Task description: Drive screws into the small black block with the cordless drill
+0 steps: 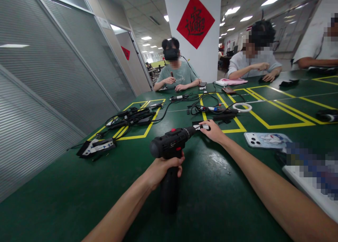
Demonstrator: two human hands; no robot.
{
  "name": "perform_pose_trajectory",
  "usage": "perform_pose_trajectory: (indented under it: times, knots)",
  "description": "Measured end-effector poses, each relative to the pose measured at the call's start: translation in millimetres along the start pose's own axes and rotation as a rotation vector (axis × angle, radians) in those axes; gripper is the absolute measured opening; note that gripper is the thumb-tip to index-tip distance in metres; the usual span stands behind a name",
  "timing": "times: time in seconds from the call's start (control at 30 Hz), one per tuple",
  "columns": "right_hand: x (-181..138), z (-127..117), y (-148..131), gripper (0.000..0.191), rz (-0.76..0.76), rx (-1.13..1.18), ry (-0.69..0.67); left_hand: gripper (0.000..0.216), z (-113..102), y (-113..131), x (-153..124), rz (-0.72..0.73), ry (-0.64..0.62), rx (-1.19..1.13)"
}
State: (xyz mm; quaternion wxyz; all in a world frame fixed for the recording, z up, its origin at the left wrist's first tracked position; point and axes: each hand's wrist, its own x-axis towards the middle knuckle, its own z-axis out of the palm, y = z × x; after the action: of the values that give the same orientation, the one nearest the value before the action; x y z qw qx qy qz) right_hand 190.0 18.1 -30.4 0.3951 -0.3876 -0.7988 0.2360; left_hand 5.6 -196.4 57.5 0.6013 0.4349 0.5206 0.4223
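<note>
My left hand (165,170) is wrapped round the grip of a black cordless drill (173,141) with red buttons. Its chuck points forward and to the right, away from me. At the drill's tip lies a small black-and-white piece (195,123) on the green table. My right hand (213,131) has its fingers on this piece, partly covering it and holding it by the tip. Whether the bit touches the piece I cannot tell.
Black cables (132,115) lie heaped at left, near a black-and-white strip assembly (97,147). More cables and a white ring (243,107) lie beyond my right hand. A phone (268,140) rests at right. Several people sit across the table (79,203), which has yellow tape outlines.
</note>
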Motion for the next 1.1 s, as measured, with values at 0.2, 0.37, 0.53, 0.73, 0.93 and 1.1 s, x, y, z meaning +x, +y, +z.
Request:
perform_pose_trajectory:
  times: [0.2,0.37,0.53,0.73,0.93,1.1]
  knots:
    - [0.8,1.4,2.1,0.028,-0.001,-0.02,0.006,0.025,-1.1,-0.7,0.5,0.002,-0.014,0.008]
    - [0.7,1.1,2.0,0.028,-0.008,-0.019,0.007,0.026,-1.0,-0.1,0.3,0.004,0.0,0.007]
    - [0.6,0.7,1.9,0.028,-0.004,-0.007,0.001,0.026,0.2,0.5,0.2,0.011,0.003,-0.005]
    - [0.8,0.0,1.6,0.028,-0.006,-0.006,-0.001,0.029,1.4,2.7,-0.2,-0.001,0.023,-0.001]
    - [0.8,-0.6,0.9,0.028,-0.009,-0.005,-0.002,0.028,0.8,2.4,-0.3,0.008,0.007,0.008]
    - [1.2,0.4,0.7,0.028,-0.002,0.0,0.005,0.029,0.5,1.5,0.0,-0.003,0.013,0.008]
